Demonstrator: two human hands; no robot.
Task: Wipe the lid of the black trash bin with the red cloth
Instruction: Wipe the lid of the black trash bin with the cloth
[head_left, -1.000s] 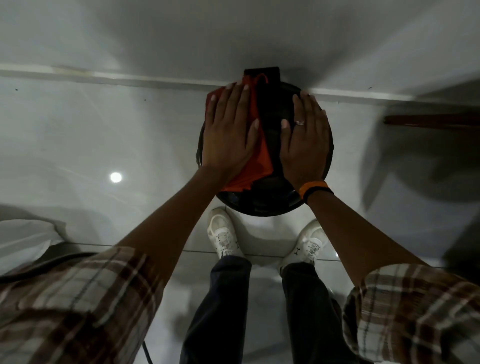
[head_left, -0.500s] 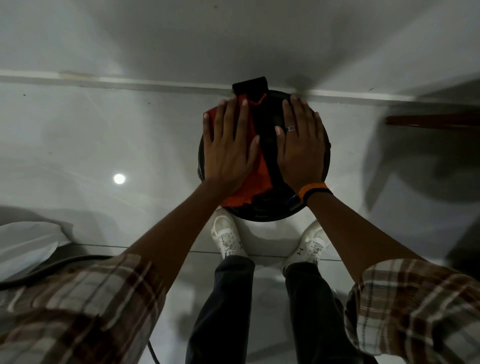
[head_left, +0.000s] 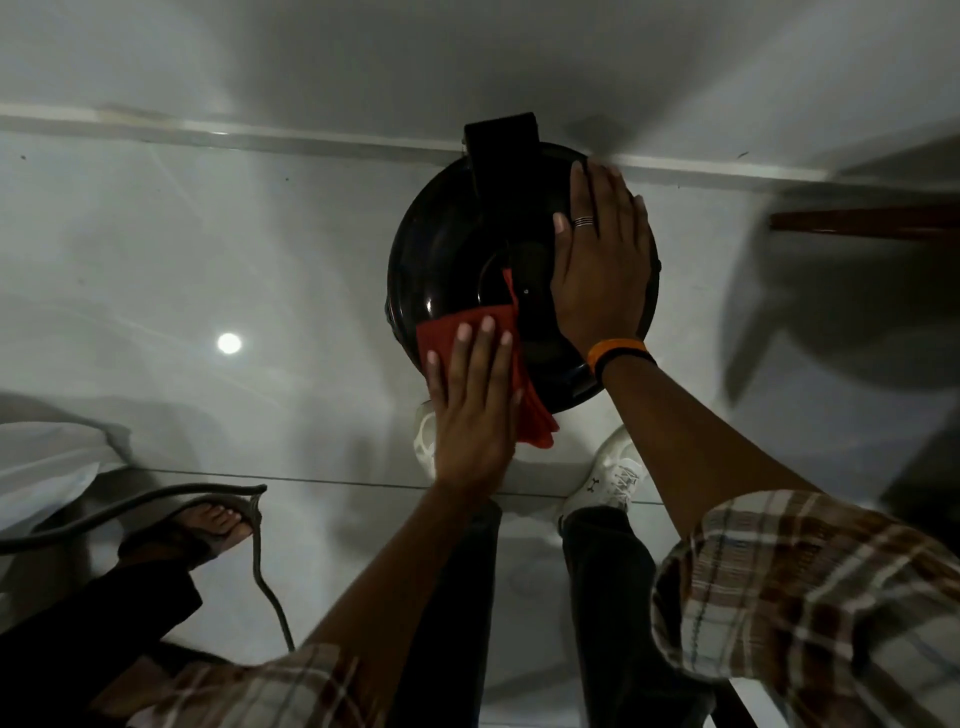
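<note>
The left hand (head_left: 475, 410) lies flat, fingers spread, pressing the red cloth (head_left: 480, 343) onto the near left rim of the lid (head_left: 447, 249); nothing is gripped, the palm only pins it. A loose corner of cloth hangs past the rim just right of that palm, over the shoes below. Right of it and farther out, the right hand (head_left: 602, 265) rests open and empty on the lid's right half, bracing it, with its fingertips near the far rim. Beyond the left fingertips the lid's centre and far left side are bare and glossy, up to the hinge block (head_left: 501, 143) at the wall side.

To wipe well, I would keep the left palm flat and the pressure even, sweep away from the body in overlapping arcs toward the hinge, and gather the dangling corner under the palm (it could drag or slip off). The bracing hand should shift so its patch gets wiped too.
</note>
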